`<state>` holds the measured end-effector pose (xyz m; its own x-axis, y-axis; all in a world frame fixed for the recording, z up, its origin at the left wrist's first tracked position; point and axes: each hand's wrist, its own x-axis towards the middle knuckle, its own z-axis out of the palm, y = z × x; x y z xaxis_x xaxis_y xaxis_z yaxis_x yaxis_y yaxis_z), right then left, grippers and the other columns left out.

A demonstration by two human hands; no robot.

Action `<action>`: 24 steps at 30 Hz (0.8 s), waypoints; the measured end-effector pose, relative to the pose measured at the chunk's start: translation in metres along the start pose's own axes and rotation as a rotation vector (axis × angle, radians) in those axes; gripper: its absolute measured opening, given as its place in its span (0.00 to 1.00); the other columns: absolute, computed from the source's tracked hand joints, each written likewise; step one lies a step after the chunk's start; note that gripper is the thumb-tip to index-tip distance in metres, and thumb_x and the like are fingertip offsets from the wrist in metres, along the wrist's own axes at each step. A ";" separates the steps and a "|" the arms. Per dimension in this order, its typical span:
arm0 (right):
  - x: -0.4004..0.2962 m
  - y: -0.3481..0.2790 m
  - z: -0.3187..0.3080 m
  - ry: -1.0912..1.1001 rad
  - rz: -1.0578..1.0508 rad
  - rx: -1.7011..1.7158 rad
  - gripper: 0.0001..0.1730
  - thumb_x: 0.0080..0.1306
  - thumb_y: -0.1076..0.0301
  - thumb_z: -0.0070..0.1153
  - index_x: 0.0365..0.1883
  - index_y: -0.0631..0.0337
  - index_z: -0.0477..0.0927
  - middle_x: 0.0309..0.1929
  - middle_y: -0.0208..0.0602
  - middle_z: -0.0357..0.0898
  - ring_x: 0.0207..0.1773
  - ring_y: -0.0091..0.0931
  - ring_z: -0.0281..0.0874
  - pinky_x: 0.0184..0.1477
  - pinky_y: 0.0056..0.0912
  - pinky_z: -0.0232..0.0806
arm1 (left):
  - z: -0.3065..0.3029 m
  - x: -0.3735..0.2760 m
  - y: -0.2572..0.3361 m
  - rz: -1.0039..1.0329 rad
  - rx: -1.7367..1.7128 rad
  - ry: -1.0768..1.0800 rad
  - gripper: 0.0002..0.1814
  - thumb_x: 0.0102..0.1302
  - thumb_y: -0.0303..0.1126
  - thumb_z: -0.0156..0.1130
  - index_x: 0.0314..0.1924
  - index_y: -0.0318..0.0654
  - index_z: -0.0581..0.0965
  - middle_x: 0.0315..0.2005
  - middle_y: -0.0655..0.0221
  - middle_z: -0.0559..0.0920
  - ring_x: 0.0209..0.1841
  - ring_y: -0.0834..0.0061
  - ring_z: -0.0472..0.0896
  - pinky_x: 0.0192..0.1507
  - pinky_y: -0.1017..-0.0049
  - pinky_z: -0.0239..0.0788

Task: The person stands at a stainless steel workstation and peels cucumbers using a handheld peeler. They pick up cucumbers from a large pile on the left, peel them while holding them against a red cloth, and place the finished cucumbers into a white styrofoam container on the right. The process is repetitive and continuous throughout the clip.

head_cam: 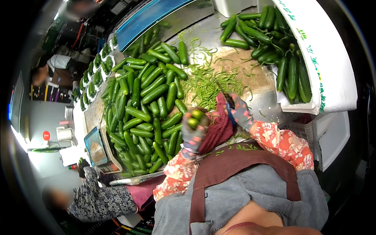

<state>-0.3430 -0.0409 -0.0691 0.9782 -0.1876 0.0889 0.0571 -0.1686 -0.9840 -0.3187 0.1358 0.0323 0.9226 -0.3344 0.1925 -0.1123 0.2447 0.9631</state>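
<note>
My left hand (194,133), in a grey patterned glove, is closed around cucumbers whose rounded ends (194,119) face up. My right hand (239,111), in a similar glove with pink spots, grips a blue-handled tool (230,114), perhaps scissors or a knife; its dark tip points over the trimmings. A dark red towel (217,129) lies between both hands at the table's near edge. Thin green stem trimmings (205,88) are scattered beyond them. To the left spreads a large pile of cucumbers (154,91).
A white foam box (337,79) holding more cucumbers (261,35) stands at the right. Wrapped packs of cucumbers (97,76) line the far left. A blue tray (95,147) sits at the left edge, near a co-worker in a patterned sleeve (94,194). Another person is farther back.
</note>
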 end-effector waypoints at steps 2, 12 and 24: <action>-0.008 -0.011 -0.007 0.045 -0.065 -0.069 0.29 0.52 0.65 0.54 0.51 0.63 0.61 0.38 0.34 0.68 0.34 0.21 0.69 0.33 0.22 0.65 | 0.001 0.026 0.042 -0.280 -0.312 0.269 0.17 0.59 0.36 0.49 0.46 0.36 0.64 0.43 0.57 0.71 0.46 0.66 0.70 0.44 0.63 0.66; -0.012 -0.077 -0.024 0.088 -0.218 -0.347 0.21 0.45 0.69 0.52 0.41 0.55 0.71 0.29 0.37 0.73 0.32 0.35 0.71 0.33 0.33 0.64 | -0.011 0.052 -0.013 -0.601 -1.253 0.450 0.11 0.57 0.36 0.51 0.31 0.33 0.70 0.38 0.53 0.74 0.45 0.55 0.70 0.51 0.58 0.61; -0.024 -0.028 -0.028 0.037 -0.103 -0.343 0.21 0.49 0.65 0.51 0.43 0.58 0.70 0.27 0.40 0.72 0.30 0.38 0.71 0.34 0.35 0.63 | 0.007 0.061 -0.025 -0.616 -1.183 0.448 0.26 0.60 0.41 0.47 0.49 0.23 0.62 0.43 0.52 0.70 0.47 0.59 0.69 0.50 0.63 0.62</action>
<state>-0.3738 -0.0585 -0.0397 0.9627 -0.1863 0.1963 0.0783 -0.5026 -0.8610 -0.2622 0.1030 0.0208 0.7724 -0.4071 -0.4875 0.5132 0.8523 0.1013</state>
